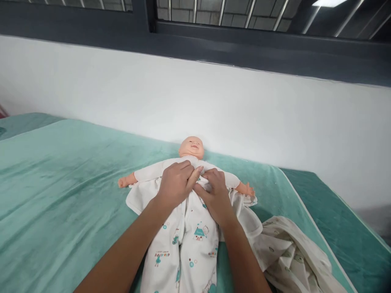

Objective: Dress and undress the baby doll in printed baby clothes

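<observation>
A baby doll [192, 147] lies on its back with its arms spread out and its head toward the wall. White cloth covers its arms and upper chest, and more white cloth spreads loosely beneath both arms. White baby pants [192, 244] with teal prints cover its legs and reach up to the chest. My left hand [179, 183] is closed at the top of the pants, thumb pointing to the right. Close beside it, my right hand [215, 193] pinches the same top edge with curled fingers. The cloth directly under both hands is partly hidden.
A crumpled cream patterned cloth [293, 252] lies to the right of my right forearm. The teal sheet [76, 183] under the doll has wrinkles on the left. A white wall [183, 97] rises just behind the doll's head, below a dark window frame [244, 49] with metal bars.
</observation>
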The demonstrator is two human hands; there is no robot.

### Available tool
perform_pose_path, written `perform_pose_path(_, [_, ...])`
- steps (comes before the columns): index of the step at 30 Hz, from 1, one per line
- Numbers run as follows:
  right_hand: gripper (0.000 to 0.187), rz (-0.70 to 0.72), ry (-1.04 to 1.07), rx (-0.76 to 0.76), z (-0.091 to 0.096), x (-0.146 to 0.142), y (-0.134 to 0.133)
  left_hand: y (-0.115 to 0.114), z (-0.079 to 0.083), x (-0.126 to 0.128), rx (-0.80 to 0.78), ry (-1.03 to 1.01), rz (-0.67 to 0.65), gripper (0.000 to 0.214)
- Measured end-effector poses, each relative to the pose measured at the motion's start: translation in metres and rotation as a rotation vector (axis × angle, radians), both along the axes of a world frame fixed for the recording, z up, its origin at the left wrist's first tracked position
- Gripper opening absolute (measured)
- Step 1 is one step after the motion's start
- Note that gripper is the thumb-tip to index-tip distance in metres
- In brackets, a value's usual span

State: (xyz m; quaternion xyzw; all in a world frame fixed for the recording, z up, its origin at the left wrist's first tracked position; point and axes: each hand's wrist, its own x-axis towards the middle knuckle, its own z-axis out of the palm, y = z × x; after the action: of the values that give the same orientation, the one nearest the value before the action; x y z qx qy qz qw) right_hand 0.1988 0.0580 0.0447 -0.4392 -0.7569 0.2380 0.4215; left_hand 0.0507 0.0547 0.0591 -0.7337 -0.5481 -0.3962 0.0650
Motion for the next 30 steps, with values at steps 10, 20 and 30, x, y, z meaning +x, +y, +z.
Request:
perform_pose_path(10, [0.056,0.05,-0.108,-0.244,-0.008,0.024,0.008,-0.017,-0.023,-0.023,-0.12,-0.11,0.064,0.048])
perform_pose_path(20, [0.034,0.381,-0.22,-0.682,0.005,0.057,0.003,-0.061,-0.052,-0.06,-0.334,-0.25,0.086,0.039])
perform_pose_path(30, [0.052,0.251,-0.231,-0.605,-0.001,0.05,-0.001,-0.084,-0.058,-0.065,-0.419,-0.399,-0.041,0.023])
